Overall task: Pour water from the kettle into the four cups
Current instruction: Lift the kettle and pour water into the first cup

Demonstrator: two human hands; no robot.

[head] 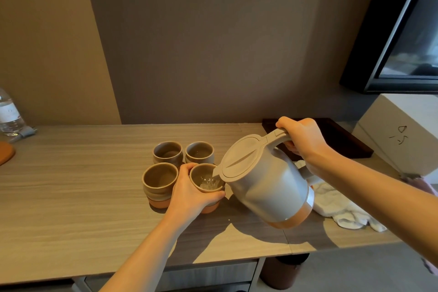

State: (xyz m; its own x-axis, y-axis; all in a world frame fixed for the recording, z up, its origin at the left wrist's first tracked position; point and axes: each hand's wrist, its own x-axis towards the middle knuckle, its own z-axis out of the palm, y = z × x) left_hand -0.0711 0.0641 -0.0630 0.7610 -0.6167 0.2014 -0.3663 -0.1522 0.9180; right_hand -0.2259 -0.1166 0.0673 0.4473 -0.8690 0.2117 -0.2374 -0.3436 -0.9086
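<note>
The kettle (265,180) is held tilted by its handle in the closed grip of the right hand (301,140), its spout over the near right cup (206,181), where water is seen. That cup is clasped by the left hand (189,192). Three other cups (160,178) are grouped beside it on the table (71,197).

surface (71,197): pale wood-grain | four cups (183,172): two-by-two cluster mid-surface | white cloth (341,206): right of cups | dark tray (343,140): behind cloth, by wall | white box (403,130): right of tray | bottle (9,114): far left of cups
</note>
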